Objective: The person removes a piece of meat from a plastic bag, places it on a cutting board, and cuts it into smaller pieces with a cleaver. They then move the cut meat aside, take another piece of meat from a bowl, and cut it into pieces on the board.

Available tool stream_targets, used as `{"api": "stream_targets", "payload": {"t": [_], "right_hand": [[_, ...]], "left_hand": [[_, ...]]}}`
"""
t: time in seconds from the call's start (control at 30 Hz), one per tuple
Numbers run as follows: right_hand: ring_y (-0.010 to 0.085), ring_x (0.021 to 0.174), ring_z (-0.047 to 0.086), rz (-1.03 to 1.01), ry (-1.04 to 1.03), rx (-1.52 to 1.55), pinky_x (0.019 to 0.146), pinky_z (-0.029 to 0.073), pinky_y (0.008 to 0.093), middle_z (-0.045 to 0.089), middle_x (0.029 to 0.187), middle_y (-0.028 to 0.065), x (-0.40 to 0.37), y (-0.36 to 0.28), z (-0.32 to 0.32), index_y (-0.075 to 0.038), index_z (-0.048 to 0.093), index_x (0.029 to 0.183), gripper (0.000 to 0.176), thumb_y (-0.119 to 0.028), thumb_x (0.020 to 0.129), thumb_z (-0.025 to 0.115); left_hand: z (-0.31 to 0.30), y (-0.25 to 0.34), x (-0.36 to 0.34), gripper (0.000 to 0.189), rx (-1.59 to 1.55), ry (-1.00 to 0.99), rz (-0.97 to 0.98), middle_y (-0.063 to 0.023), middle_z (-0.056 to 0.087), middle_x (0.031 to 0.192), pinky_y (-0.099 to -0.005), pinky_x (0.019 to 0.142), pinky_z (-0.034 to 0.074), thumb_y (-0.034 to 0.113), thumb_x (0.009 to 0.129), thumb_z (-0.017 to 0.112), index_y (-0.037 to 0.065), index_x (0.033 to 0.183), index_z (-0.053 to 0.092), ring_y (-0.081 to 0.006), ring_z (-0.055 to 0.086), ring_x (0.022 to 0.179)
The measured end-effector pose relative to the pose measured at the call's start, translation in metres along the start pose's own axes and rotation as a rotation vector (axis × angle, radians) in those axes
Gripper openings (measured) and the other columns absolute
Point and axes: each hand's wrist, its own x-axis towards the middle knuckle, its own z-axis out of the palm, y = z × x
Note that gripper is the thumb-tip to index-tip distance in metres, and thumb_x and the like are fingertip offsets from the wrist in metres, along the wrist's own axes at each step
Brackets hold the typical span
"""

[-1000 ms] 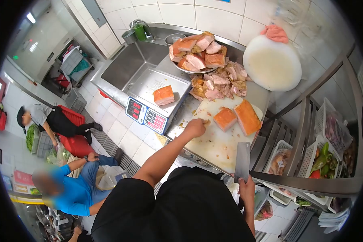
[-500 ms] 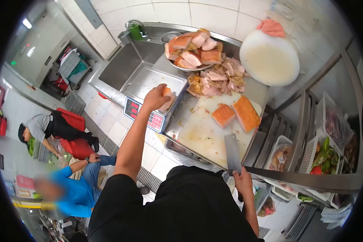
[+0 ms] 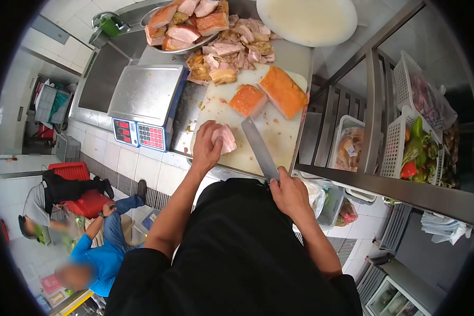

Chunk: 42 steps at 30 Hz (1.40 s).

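Observation:
My left hand (image 3: pixel 206 146) is closed round a pale piece of roast pork (image 3: pixel 226 139) at the left edge of the white cutting board (image 3: pixel 272 152). A cleaver (image 3: pixel 259 148) is in my right hand (image 3: pixel 291 196), gripped by its handle, with the blade angled up and left over the board. Two orange-skinned roast pork blocks (image 3: pixel 283 92) rest on the board beyond the blade. Behind them lies a heap of chopped meat (image 3: pixel 237 45). A metal bowl (image 3: pixel 181 51) piled with larger pork pieces stands at the back left.
Left of the board stands a digital scale (image 3: pixel 145 97), beside a steel sink (image 3: pixel 108 71). On the right, a metal rack (image 3: pixel 374 100) holds a basket of peppers (image 3: pixel 400 147). A round white board (image 3: pixel 308 21) leans at the back. Two people are at the lower left, one in a blue shirt (image 3: pixel 101 263).
My left hand has brought the pork piece from the scale to the cutting board. The cleaver, in my right hand, has moved further over the board. The view has shifted.

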Motion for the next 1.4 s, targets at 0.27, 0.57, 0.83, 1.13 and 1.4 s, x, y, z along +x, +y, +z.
{"api": "stream_targets", "payload": {"t": [0.27,0.57,0.83,1.13,1.4], "right_hand": [[0.0479,0.072,0.067,-0.067,-0.042,-0.018,0.071,0.052,0.0588,0.067,0.073,0.0263,0.017,-0.015,0.011,0.0,0.054,0.098,0.016,-0.016,0.095,0.056],[0.0483,0.075,0.065,-0.058,-0.089,-0.008,0.073,0.049,0.0597,0.065,0.072,0.0265,0.024,-0.023,0.009,0.002,0.053,0.1,0.018,-0.015,0.097,0.054],[0.0473,0.075,0.07,-0.151,-0.129,-0.096,0.074,0.055,0.0555,0.068,0.074,0.0269,0.035,-0.033,-0.006,0.003,0.055,0.098,0.013,-0.009,0.092,0.057],[0.0474,0.087,0.07,-0.142,-0.209,-0.111,0.08,0.054,0.0568,0.07,0.086,0.0297,0.088,-0.054,0.005,0.007,0.056,0.106,0.019,-0.004,0.091,0.052],[0.0479,0.089,0.07,-0.122,-0.273,-0.136,0.083,0.055,0.0564,0.07,0.091,0.0304,0.101,-0.057,0.011,0.007,0.057,0.11,0.022,-0.003,0.091,0.051]], "left_hand": [[-0.003,0.012,0.008,0.03,0.05,-0.182,0.081,-0.0169,0.059,0.122,-0.0464,0.102,0.043,0.015,0.083,0.065,0.007,0.113,0.067,-0.0377,0.054,0.116],[-0.002,0.014,0.011,0.031,0.095,-0.199,0.084,-0.0152,0.061,0.121,-0.0465,0.102,0.041,0.017,0.08,0.068,0.008,0.11,0.067,-0.0372,0.054,0.115],[0.001,0.006,0.015,0.032,0.021,-0.195,0.081,-0.0145,0.063,0.118,-0.0452,0.102,0.041,0.019,0.078,0.071,0.007,0.108,0.066,-0.0373,0.054,0.113],[0.004,0.006,0.015,0.03,0.028,-0.202,0.013,-0.0111,0.064,0.113,-0.0437,0.099,0.043,0.015,0.076,0.07,0.008,0.104,0.064,-0.0354,0.055,0.109],[0.006,0.005,0.011,0.031,0.032,-0.222,-0.029,-0.0117,0.064,0.115,-0.0447,0.099,0.043,0.014,0.076,0.069,0.007,0.105,0.063,-0.0368,0.054,0.108]]}}
